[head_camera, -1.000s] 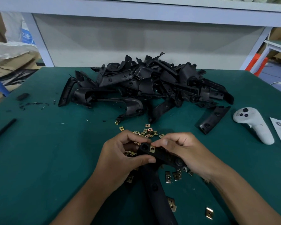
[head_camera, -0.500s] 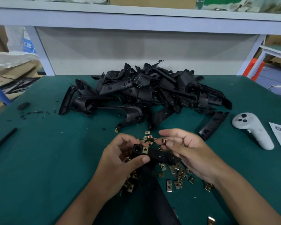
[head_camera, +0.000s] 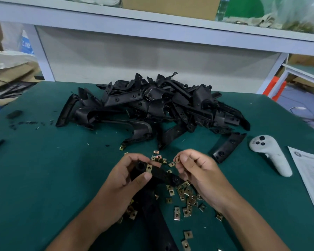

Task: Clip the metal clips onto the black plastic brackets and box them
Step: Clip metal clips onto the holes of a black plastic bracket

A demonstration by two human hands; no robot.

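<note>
My left hand (head_camera: 123,180) grips a black plastic bracket (head_camera: 161,175) near its upper end, where one brass-coloured metal clip (head_camera: 149,168) sits on it. The bracket's long lower part (head_camera: 156,218) runs down toward me. My right hand (head_camera: 199,171) pinches a loose metal clip (head_camera: 177,159) between thumb and forefinger, just right of and above the bracket. Several loose clips (head_camera: 185,196) lie scattered on the green table (head_camera: 43,178) under and between my hands. A big pile of black brackets (head_camera: 152,107) lies beyond.
A single bracket (head_camera: 228,147) lies to the right of the pile. A white handheld controller (head_camera: 270,153) and a printed sheet (head_camera: 312,178) lie at the right edge. Black scraps (head_camera: 14,114) sit at the far left. A shelf frame (head_camera: 152,28) stands behind the table.
My right hand left the bracket, moved up and right, and now pinches a loose clip. The left hand keeps its hold on the bracket with one clip fitted. The camera tilted upward.
</note>
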